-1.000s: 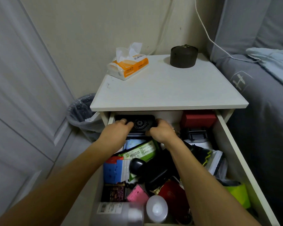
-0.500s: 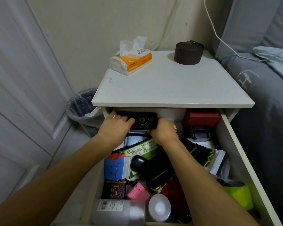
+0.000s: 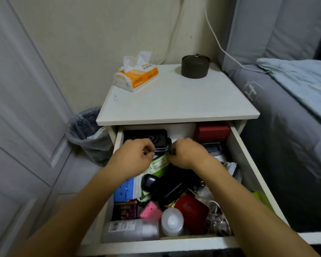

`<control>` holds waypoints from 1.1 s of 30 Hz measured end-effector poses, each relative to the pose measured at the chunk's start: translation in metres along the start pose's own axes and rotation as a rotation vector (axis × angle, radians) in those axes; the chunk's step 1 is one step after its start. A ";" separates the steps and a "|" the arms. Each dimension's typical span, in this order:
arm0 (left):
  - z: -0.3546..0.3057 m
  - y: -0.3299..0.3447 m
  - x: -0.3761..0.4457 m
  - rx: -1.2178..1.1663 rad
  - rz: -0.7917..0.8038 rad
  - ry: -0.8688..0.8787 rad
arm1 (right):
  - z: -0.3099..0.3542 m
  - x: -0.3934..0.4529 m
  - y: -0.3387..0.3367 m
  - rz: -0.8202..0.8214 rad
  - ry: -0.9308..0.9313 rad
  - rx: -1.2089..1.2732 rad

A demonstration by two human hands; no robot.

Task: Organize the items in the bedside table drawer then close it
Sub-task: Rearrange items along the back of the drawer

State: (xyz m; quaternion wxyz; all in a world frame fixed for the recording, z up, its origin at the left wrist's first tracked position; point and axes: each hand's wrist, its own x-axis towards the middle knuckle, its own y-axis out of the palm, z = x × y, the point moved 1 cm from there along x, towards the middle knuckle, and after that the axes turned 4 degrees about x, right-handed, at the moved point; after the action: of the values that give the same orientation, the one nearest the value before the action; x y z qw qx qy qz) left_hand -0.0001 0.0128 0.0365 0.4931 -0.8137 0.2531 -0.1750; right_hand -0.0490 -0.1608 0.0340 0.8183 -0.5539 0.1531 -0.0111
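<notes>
The bedside table's drawer (image 3: 246, 164) is pulled out and crammed with items. A flat black case (image 3: 145, 136) lies at its back left, under the tabletop (image 3: 174, 101). My left hand (image 3: 132, 157) and my right hand (image 3: 186, 154) are curled at the near edge of that case, pinching it from either side. Behind my right hand sits a red box (image 3: 211, 131). Under my wrists lie a green packet (image 3: 159, 165), a blue cube puzzle (image 3: 125, 190) and a black pouch (image 3: 171, 184). Near the front lie a red tin (image 3: 192, 212), a pink item (image 3: 150, 210) and a clear bottle (image 3: 130, 230).
A tissue pack (image 3: 137, 76) and a dark round container (image 3: 195, 66) stand on the tabletop. A lined waste bin (image 3: 85, 132) sits left of the table, next to a white door (image 3: 17, 127). The grey bed (image 3: 285, 127) runs along the right, with a white cable (image 3: 228, 54) over it.
The black case has shifted left into the drawer's back-left corner. Both hands have drawn back to its near edge and curled tighter. The view has tilted slightly.
</notes>
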 end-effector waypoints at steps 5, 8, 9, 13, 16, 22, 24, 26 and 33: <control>-0.021 0.020 0.000 0.066 0.183 0.000 | -0.020 -0.037 0.004 0.106 -0.022 -0.039; -0.030 0.034 0.005 0.124 0.262 0.006 | -0.033 -0.051 0.009 0.090 -0.042 -0.028; -0.033 0.038 0.007 0.167 0.262 0.002 | -0.035 -0.053 0.010 0.077 -0.055 -0.019; -0.032 0.053 0.013 0.281 0.259 -0.092 | -0.036 -0.054 0.008 -0.010 -0.110 0.007; -0.019 0.055 0.015 0.334 0.292 -0.118 | -0.044 -0.048 0.009 -0.002 -0.066 0.041; -0.018 0.038 -0.008 0.138 0.342 -0.016 | -0.057 -0.041 0.013 0.070 -0.039 0.075; -0.018 0.035 -0.019 0.157 0.353 0.024 | -0.054 -0.042 0.013 0.063 -0.077 0.065; -0.013 0.032 -0.027 0.170 0.350 0.027 | -0.047 -0.044 0.014 0.065 -0.114 0.059; 0.006 0.013 -0.037 -0.097 0.136 -0.147 | -0.031 -0.045 0.019 0.089 -0.168 -0.017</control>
State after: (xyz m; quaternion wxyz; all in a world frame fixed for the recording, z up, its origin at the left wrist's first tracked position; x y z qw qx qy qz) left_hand -0.0298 0.0339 0.0208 0.4812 -0.8282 0.2789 -0.0685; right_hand -0.1025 -0.1728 0.0170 0.8233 -0.5523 0.1086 0.0730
